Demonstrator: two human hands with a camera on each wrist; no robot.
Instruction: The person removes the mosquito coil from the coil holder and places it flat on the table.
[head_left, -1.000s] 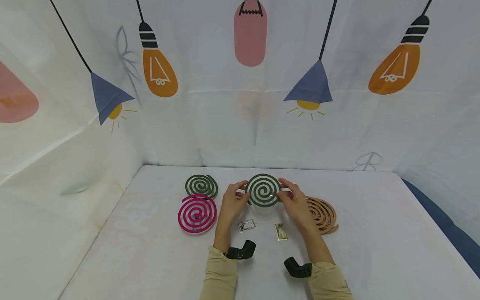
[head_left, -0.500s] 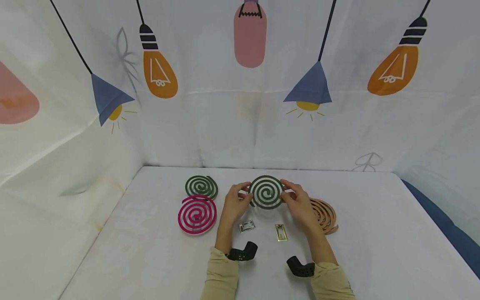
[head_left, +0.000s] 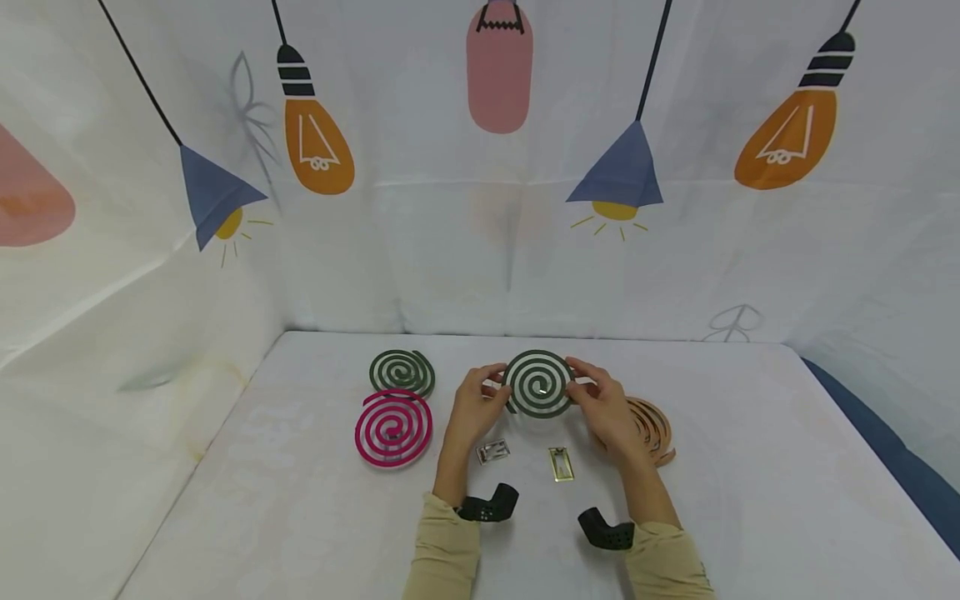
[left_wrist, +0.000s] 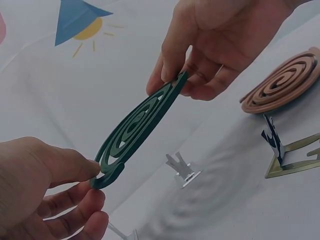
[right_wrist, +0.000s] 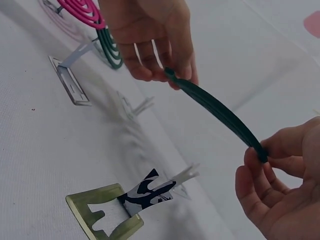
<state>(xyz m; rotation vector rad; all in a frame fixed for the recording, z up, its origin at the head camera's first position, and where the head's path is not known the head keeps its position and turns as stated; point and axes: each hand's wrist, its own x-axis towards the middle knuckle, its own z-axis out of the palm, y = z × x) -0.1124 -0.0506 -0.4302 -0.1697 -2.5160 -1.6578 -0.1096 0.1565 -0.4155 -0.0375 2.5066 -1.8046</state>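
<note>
A green mosquito coil (head_left: 538, 383) is held up in front of me, face toward the head camera. My left hand (head_left: 478, 407) pinches its left edge between thumb and fingers, close to the coil's outer tail. On the opposite edge, my right hand (head_left: 606, 408) pinches the rim. Both wrist views show the coil (left_wrist: 132, 127) raised over the table, bowing slightly in the right wrist view. Below the hands lie a silver metal coil stand (head_left: 492, 452) and a gold one (head_left: 562, 464), each with a bent-up prong. Another small stand (left_wrist: 182, 172) shows beneath the coil.
At left on the white table (head_left: 255, 500), a pink coil (head_left: 393, 428) overlaps a green coil (head_left: 401, 372). A brown coil (head_left: 654, 429) lies right, partly behind my right hand. A lamp-printed cloth (head_left: 450, 250) hangs behind. Black wrist mounts (head_left: 491, 504) stick out near my sleeves.
Both hands have shifted slightly to the right, carrying the green mosquito coil between them. The grip stays the same, and the other coils and the stands have not moved.
</note>
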